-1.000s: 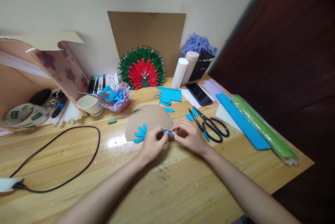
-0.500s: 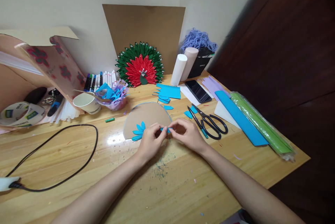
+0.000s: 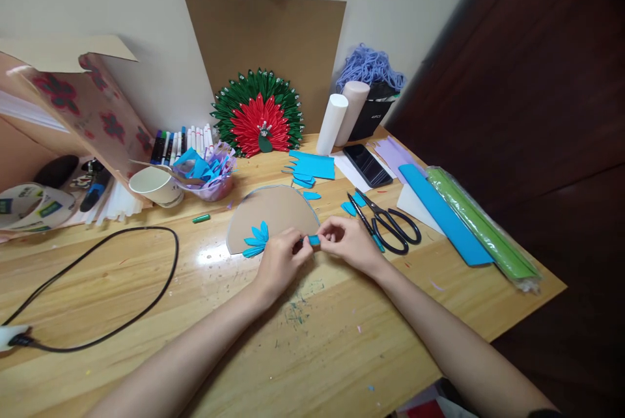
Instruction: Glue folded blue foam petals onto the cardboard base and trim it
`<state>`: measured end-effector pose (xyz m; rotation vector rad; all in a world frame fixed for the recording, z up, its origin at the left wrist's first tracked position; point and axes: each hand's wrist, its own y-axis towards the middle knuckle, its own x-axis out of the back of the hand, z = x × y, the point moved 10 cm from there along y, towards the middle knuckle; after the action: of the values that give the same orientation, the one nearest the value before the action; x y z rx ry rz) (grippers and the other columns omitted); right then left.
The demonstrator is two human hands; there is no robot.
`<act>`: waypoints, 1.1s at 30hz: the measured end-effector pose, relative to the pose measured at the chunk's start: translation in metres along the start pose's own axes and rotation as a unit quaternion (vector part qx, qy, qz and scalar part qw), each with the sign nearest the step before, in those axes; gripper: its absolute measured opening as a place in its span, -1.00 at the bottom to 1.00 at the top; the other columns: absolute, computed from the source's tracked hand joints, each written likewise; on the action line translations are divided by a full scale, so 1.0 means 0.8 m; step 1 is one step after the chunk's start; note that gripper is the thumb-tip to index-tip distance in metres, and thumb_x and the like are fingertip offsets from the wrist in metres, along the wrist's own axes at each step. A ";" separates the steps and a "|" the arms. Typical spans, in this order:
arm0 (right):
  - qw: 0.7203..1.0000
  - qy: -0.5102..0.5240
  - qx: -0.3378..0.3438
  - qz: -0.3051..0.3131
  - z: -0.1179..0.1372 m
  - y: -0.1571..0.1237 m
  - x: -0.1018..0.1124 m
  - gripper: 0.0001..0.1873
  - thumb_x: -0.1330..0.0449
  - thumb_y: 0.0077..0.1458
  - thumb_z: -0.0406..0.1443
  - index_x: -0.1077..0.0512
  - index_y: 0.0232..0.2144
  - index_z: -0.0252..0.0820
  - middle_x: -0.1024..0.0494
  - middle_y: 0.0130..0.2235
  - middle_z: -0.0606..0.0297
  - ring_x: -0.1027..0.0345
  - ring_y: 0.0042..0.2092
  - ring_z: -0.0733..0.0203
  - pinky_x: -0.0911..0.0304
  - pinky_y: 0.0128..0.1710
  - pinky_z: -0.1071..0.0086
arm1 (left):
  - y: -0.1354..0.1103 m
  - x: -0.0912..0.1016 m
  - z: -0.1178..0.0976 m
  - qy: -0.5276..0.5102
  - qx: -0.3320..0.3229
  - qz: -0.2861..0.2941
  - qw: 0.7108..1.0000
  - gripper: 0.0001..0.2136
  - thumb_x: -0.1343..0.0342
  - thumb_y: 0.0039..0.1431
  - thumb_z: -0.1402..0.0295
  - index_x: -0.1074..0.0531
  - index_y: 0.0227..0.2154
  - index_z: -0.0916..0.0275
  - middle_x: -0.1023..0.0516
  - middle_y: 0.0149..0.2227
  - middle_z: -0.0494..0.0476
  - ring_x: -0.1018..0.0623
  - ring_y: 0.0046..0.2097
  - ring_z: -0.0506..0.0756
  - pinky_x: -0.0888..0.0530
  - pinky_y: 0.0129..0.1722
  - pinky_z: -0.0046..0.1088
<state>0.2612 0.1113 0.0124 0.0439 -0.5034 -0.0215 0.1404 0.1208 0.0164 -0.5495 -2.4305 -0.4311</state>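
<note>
Between my two hands is a small piece of blue paper [image 3: 315,240], pinched at both ends. My left hand [image 3: 283,260] has its fingertips closed on the left end, which they partly hide. The fingers of my right hand [image 3: 346,243] are closed on the right end. Behind and under the hands lies a half-round cardboard piece [image 3: 278,206] with an outlined curved edge. Several folded blue paper petals [image 3: 256,239] fan out on its lower left part, beside my left hand. Loose blue petals [image 3: 311,196] lie just beyond its right edge.
Scissors [image 3: 393,222] and a pen [image 3: 364,216] lie right of my right hand. Farther back are blue paper [image 3: 317,165], a phone [image 3: 367,166] and a red-green paper peacock [image 3: 261,115]. A paper cup [image 3: 156,185], a scrap bowl [image 3: 215,190] and a black cable [image 3: 178,262] are at left.
My fingers have drawn slightly apart, so more of the blue paper shows between them. The whole view has shifted a little; the other things lie as before.
</note>
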 end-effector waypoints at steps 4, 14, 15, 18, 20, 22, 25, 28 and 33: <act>0.998 -0.004 -0.012 -0.061 -0.006 0.005 0.028 -0.93 -0.19 -0.13 -0.32 -0.42 -0.53 -0.25 -0.45 -0.53 0.32 -0.26 -0.51 0.33 -0.22 -0.49 0.44 | 0.001 0.009 0.011 -0.010 0.022 -0.027 0.999 -0.75 0.07 0.15 0.39 -0.36 -0.60 0.29 -0.35 -0.59 0.02 -0.30 -0.51 -0.02 -0.16 -0.49 -0.51; 0.993 0.118 0.010 -0.009 0.006 0.002 -0.001 -0.86 -0.17 0.01 -0.23 -0.39 -0.38 -0.19 -0.47 -0.36 0.26 -0.39 -0.29 0.25 -0.35 -0.26 0.36 | 0.002 0.009 0.008 -0.041 0.012 -0.020 0.999 -0.71 0.09 0.21 0.29 -0.46 -0.50 0.27 -0.47 -0.50 0.09 -0.41 -0.45 0.03 -0.27 -0.44 -0.49; 0.993 0.121 0.004 -0.012 0.004 0.003 0.000 -0.85 -0.18 -0.01 -0.22 -0.39 -0.39 -0.19 -0.47 -0.36 0.26 -0.39 -0.29 0.25 -0.35 -0.27 0.37 | 0.002 0.011 0.007 -0.051 0.011 -0.029 0.998 -0.74 0.08 0.21 0.30 -0.48 -0.42 0.26 -0.50 -0.45 0.11 -0.44 -0.41 0.04 -0.30 -0.40 -0.48; 0.992 0.127 -0.010 -0.013 -0.003 0.007 0.004 -0.81 -0.21 -0.04 -0.20 -0.39 -0.41 -0.21 -0.46 -0.37 0.26 -0.38 -0.31 0.25 -0.34 -0.30 0.38 | 0.001 0.015 0.004 -0.101 -0.009 -0.042 0.994 -0.77 0.03 0.19 0.31 -0.46 -0.18 0.22 -0.55 -0.26 0.15 -0.49 -0.26 0.07 -0.37 -0.27 -0.44; 0.991 0.130 -0.013 -0.004 -0.004 0.007 0.003 -0.81 -0.20 -0.03 -0.20 -0.39 -0.41 -0.22 -0.47 -0.37 0.25 -0.38 -0.32 0.25 -0.34 -0.30 0.38 | 0.000 0.012 -0.002 -0.111 -0.036 -0.033 0.993 -0.77 0.01 0.19 0.32 -0.47 -0.16 0.20 -0.55 -0.24 0.16 -0.49 -0.24 0.07 -0.38 -0.26 -0.44; 0.991 0.133 -0.011 0.004 -0.002 0.006 0.000 -0.82 -0.20 -0.03 -0.21 -0.39 -0.40 -0.22 -0.47 -0.37 0.26 -0.38 -0.31 0.26 -0.33 -0.29 0.38 | -0.001 0.010 -0.006 -0.100 -0.057 -0.024 0.993 -0.78 0.01 0.19 0.32 -0.50 -0.20 0.20 -0.55 -0.31 0.15 -0.49 -0.29 0.05 -0.38 -0.31 -0.46; 0.989 0.147 -0.014 0.012 -0.002 0.005 -0.003 -0.82 -0.21 -0.03 -0.21 -0.39 -0.40 -0.22 -0.47 -0.37 0.26 -0.38 -0.30 0.27 -0.33 -0.28 0.38 | -0.003 0.009 -0.007 -0.075 -0.066 -0.024 0.995 -0.78 0.01 0.19 0.32 -0.51 -0.21 0.21 -0.52 -0.40 0.13 -0.46 -0.36 0.03 -0.35 -0.36 -0.48; 0.985 0.171 -0.027 0.011 -0.007 0.005 -0.004 -0.79 -0.23 -0.06 -0.19 -0.39 -0.40 -0.22 -0.48 -0.37 0.26 -0.39 -0.30 0.27 -0.33 -0.27 0.38 | -0.003 0.008 -0.008 -0.050 -0.073 -0.024 0.996 -0.77 0.01 0.20 0.32 -0.49 -0.18 0.19 -0.49 -0.41 0.12 -0.44 -0.37 0.02 -0.34 -0.37 -0.49; 0.985 0.170 -0.019 0.020 -0.005 0.006 -0.003 -0.78 -0.22 -0.04 -0.18 -0.41 -0.38 -0.23 -0.50 -0.35 0.25 -0.41 -0.29 0.24 -0.35 -0.25 0.35 | -0.004 0.008 -0.012 -0.017 -0.084 -0.024 0.996 -0.77 0.04 0.21 0.32 -0.49 -0.19 0.21 -0.48 -0.38 0.15 -0.44 -0.35 0.03 -0.34 -0.36 -0.48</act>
<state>0.2610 0.1165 0.0080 -0.0011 -0.1630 0.0160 0.1389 0.1157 0.0268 -0.5746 -2.4571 -0.6565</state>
